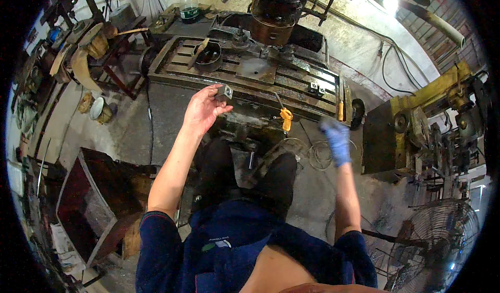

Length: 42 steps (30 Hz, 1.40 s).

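Note:
My bare left hand (200,110) pinches a small square metal block (224,93) with a round hole in its face, held up at the near edge of the slotted machine table (179,76). In a blue glove, my right hand (335,135) is off the table's near right corner, smeared by motion, so its fingers cannot be made out. Two small metal blocks (316,88) sit on the table's right part. Near that hand lies a tool with an orange handle (341,110). A yellow air blow gun (285,120) hangs at the table's front.
A dark round pan (208,58) with a brush (199,50) stands on the table's left part. The machine's spindle head (273,22) rises behind. To the left are a metal bin (86,209) and a bucket (100,110); a floor fan (437,241) stands lower right.

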Each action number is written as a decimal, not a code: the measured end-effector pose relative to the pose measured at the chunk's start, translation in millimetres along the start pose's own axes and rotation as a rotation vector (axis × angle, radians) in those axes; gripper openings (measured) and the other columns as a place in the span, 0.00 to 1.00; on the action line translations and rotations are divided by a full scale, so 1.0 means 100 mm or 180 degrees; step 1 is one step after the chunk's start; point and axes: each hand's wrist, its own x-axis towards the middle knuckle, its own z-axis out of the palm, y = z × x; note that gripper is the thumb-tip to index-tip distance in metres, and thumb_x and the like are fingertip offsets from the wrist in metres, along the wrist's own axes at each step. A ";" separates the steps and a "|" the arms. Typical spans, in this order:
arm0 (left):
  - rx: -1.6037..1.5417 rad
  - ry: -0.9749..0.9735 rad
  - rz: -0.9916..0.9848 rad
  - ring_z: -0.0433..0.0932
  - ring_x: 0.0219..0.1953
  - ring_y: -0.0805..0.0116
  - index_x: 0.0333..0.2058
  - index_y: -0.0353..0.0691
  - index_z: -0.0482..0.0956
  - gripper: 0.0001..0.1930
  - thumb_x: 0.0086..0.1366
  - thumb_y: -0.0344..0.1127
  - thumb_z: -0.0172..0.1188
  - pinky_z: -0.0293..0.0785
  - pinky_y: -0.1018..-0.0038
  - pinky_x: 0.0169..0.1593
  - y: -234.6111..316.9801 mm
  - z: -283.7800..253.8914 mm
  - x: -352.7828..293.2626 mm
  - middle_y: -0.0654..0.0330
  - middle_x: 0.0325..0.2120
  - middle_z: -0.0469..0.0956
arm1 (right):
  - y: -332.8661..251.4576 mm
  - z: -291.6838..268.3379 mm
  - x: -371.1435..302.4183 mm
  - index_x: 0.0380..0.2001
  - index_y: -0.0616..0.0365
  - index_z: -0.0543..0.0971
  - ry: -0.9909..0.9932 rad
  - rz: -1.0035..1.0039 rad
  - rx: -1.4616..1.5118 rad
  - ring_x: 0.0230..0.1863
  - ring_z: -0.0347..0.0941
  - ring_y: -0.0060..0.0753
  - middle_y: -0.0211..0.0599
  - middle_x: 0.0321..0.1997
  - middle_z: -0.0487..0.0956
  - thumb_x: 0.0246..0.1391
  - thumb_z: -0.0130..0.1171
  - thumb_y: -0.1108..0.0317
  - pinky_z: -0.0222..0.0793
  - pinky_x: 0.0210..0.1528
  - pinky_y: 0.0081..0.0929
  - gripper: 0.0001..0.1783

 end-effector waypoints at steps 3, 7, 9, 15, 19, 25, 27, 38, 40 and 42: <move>-0.0035 -0.0013 -0.0001 0.72 0.27 0.63 0.42 0.32 0.66 0.14 0.58 0.30 0.49 0.74 0.55 0.42 0.09 -0.10 -0.07 0.52 0.30 0.71 | 0.58 0.68 0.06 0.43 0.70 0.72 -0.0601 0.0480 -0.0189 0.38 0.71 0.27 0.39 0.38 0.77 0.42 0.64 0.59 0.67 0.39 0.24 0.28; -0.0340 0.0177 0.0125 0.73 0.27 0.59 0.38 0.36 0.67 0.08 0.58 0.29 0.50 0.71 0.53 0.47 0.09 -0.11 -0.26 0.55 0.30 0.71 | 1.35 1.34 0.37 0.42 0.64 0.73 -0.0863 0.0677 0.1233 0.32 0.69 0.24 0.30 0.33 0.75 0.42 0.65 0.58 0.64 0.33 0.20 0.26; -0.0351 0.0213 0.0178 0.74 0.28 0.57 0.34 0.37 0.67 0.06 0.58 0.28 0.50 0.71 0.52 0.47 0.08 -0.24 -0.35 0.55 0.29 0.72 | 1.24 1.58 0.45 0.38 0.57 0.76 -0.0809 0.0763 0.1007 0.29 0.68 0.21 0.23 0.29 0.75 0.42 0.65 0.58 0.63 0.30 0.22 0.20; -0.0221 -0.0039 -0.0044 0.76 0.27 0.57 0.32 0.39 0.67 0.05 0.56 0.27 0.52 0.70 0.52 0.47 0.03 -0.43 -0.41 0.57 0.27 0.73 | 0.71 1.61 0.28 0.37 0.61 0.74 0.0328 0.0051 0.0309 0.22 0.68 0.25 0.30 0.23 0.74 0.40 0.66 0.61 0.64 0.28 0.26 0.21; -0.0168 -0.0070 0.0053 0.76 0.28 0.54 0.39 0.38 0.68 0.12 0.54 0.29 0.53 0.70 0.52 0.47 0.00 -0.57 -0.34 0.52 0.30 0.74 | 0.14 0.97 0.17 0.40 0.59 0.71 0.0735 -0.0412 0.0508 0.37 0.71 0.35 0.43 0.37 0.74 0.41 0.64 0.61 0.68 0.38 0.32 0.23; -0.0183 -0.0189 -0.0131 0.77 0.31 0.52 0.44 0.33 0.64 0.18 0.54 0.28 0.53 0.71 0.53 0.46 -0.08 -0.60 -0.28 0.50 0.32 0.73 | -0.72 0.62 0.01 0.35 0.59 0.74 -0.0138 -0.0465 -0.2404 0.39 0.72 0.50 0.52 0.36 0.76 0.40 0.58 0.44 0.67 0.41 0.38 0.28; -0.0133 -0.0071 -0.0167 0.77 0.30 0.52 0.42 0.32 0.65 0.15 0.54 0.27 0.52 0.74 0.54 0.44 -0.12 -0.62 -0.28 0.51 0.33 0.73 | -0.87 0.78 0.06 0.32 0.59 0.76 -0.0638 -0.0376 -0.2935 0.35 0.74 0.49 0.50 0.30 0.77 0.40 0.54 0.40 0.68 0.40 0.39 0.31; 0.1012 0.0862 -0.0350 0.76 0.19 0.65 0.24 0.37 0.68 0.06 0.55 0.30 0.55 0.79 0.68 0.25 -0.09 -0.75 -0.49 0.61 0.21 0.70 | -1.23 1.42 1.06 0.27 0.59 0.79 -0.0551 -0.0524 -0.3248 0.36 0.75 0.47 0.49 0.30 0.78 0.43 0.50 0.45 0.69 0.39 0.38 0.26; 0.1278 0.0875 -0.0483 0.76 0.19 0.67 0.23 0.37 0.68 0.07 0.54 0.30 0.57 0.78 0.69 0.24 -0.09 -0.74 -0.48 0.61 0.20 0.70 | -1.25 1.43 1.09 0.28 0.60 0.79 -0.0723 -0.0350 -0.3209 0.36 0.75 0.47 0.49 0.32 0.78 0.43 0.51 0.46 0.69 0.39 0.38 0.25; 0.1593 0.0824 -0.0503 0.74 0.17 0.70 0.22 0.37 0.68 0.07 0.54 0.30 0.57 0.77 0.71 0.22 -0.10 -0.68 -0.38 0.62 0.19 0.70 | -1.23 1.38 0.98 0.29 0.60 0.79 -0.0820 -0.0351 -0.3213 0.37 0.75 0.47 0.49 0.32 0.78 0.43 0.50 0.46 0.69 0.39 0.38 0.25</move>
